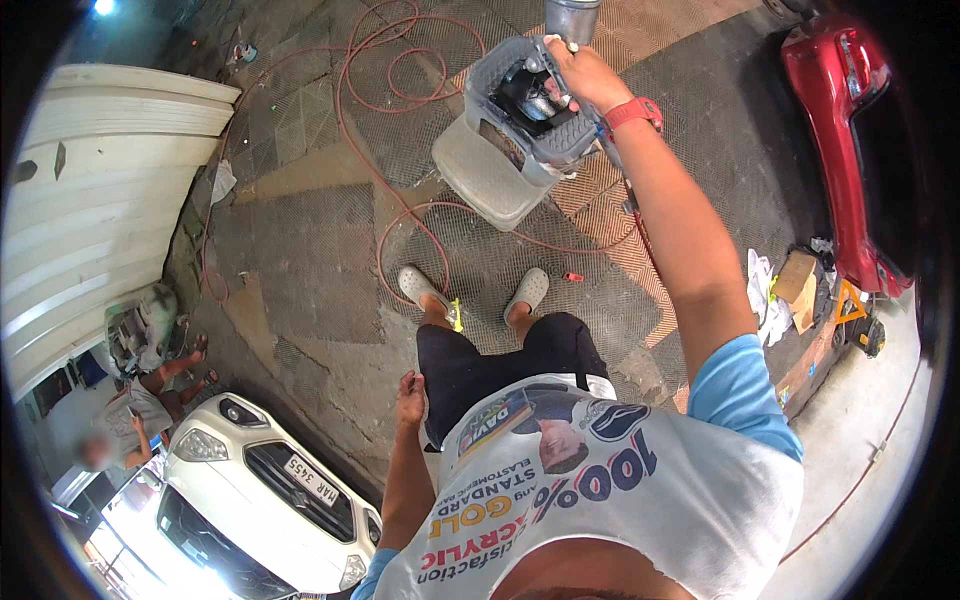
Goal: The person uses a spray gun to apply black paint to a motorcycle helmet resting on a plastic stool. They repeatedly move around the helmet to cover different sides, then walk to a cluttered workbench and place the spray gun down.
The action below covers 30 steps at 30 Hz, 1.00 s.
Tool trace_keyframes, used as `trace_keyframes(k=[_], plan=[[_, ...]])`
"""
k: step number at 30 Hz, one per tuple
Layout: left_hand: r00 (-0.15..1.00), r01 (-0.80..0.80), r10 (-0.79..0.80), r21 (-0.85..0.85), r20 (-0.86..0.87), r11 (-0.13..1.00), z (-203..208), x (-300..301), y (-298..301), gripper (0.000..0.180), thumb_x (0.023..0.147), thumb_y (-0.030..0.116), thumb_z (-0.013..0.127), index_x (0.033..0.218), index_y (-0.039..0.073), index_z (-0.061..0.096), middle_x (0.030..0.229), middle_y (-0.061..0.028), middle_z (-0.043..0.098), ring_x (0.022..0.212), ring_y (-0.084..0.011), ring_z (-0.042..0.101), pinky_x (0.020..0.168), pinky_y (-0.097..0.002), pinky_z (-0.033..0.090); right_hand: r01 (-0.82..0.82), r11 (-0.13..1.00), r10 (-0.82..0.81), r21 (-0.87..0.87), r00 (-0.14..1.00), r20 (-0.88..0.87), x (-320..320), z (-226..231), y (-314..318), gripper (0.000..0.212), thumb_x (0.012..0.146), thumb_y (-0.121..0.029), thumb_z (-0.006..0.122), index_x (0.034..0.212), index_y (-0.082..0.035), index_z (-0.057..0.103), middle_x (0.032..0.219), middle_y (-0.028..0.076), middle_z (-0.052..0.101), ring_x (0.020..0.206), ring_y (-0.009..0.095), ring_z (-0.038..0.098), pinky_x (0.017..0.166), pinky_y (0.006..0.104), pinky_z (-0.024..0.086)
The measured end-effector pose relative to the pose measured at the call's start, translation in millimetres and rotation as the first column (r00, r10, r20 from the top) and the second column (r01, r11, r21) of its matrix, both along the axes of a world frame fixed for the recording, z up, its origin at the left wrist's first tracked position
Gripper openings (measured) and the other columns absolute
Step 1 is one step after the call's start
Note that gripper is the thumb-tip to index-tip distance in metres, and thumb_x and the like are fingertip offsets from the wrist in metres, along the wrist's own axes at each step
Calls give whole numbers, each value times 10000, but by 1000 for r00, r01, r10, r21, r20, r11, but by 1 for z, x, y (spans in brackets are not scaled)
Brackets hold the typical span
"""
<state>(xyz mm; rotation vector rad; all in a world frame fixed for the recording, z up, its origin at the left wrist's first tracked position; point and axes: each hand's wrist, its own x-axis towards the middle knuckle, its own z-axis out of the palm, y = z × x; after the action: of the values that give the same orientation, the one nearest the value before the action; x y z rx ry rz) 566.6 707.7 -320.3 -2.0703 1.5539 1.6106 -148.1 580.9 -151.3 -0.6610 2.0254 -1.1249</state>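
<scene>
My right arm stretches forward, with a red watch on the wrist. My right hand is closed round a spray gun with a metal cup on top; most of its body is hidden by the fingers. Below the hand, a hose trails down. Just beyond the hand stands a grey plastic box, a black and silver object inside it. Its pale translucent lid hangs or lies on the near side; I cannot tell which. At my side, my left hand hangs loosely open, holding nothing.
A red air hose loops over the matted floor near my feet. A red bumper stands at right, above cardboard and cloths. White car at lower left; a person beyond it. A large white panel fills the upper left.
</scene>
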Motion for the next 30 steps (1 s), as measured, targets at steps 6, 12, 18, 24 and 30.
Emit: trace_keyframes(k=[6, 12, 18, 24, 30], plan=[[997, 62, -63, 33, 36, 998, -9, 11, -75, 556, 1020, 387, 636, 1446, 56, 505, 1384, -174, 599, 1281, -299, 568, 1088, -404, 439, 299, 948, -249, 114, 914, -321, -23, -16, -50, 699, 995, -602, 460, 960, 60, 681, 783, 174, 703, 622, 279, 693, 551, 411, 564], [978, 177, -187, 112, 87, 978, -26, 42, -169, 526, 1013, 375, 626, 1408, 36, 546, 1376, -174, 612, 1283, -289, 576, 1097, -382, 428, 310, 911, -235, 271, 932, -275, 37, 0, -113, 704, 1002, -577, 473, 1032, 98, 671, 856, 255, 729, 660, 355, 731, 618, 461, 584], [963, 258, -265, 107, 51, 960, -23, 48, -311, 552, 1013, 380, 620, 1412, 7, 540, 1388, -172, 610, 1295, -286, 572, 1107, -378, 418, 611, 791, -567, 4, 735, -371, 104, -60, -129, 626, 1034, -496, 467, 1117, 101, 636, 917, 370, 679, 872, 524, 678, 785, 556, 535], [945, 325, -327, 93, 15, 941, 1, 52, -425, 568, 1034, 433, 587, 1428, 27, 540, 1436, -166, 576, 1324, -297, 550, 1114, -395, 413, 864, 479, -865, -156, 434, -252, 245, -106, -155, 479, 1061, -363, 490, 1324, 31, 565, 884, 353, 675, 852, 535, 665, 741, 548, 509], [842, 528, -537, 120, 57, 841, 4, 42, -469, 564, 1049, 461, 550, 1422, 38, 547, 1415, -164, 581, 1302, -300, 560, 1103, -412, 427, 957, 230, -966, -178, 202, -164, 332, -153, -185, 497, 1094, -305, 469, 1467, 23, 445, 972, 175, 705, 872, 259, 695, 791, 371, 538]])
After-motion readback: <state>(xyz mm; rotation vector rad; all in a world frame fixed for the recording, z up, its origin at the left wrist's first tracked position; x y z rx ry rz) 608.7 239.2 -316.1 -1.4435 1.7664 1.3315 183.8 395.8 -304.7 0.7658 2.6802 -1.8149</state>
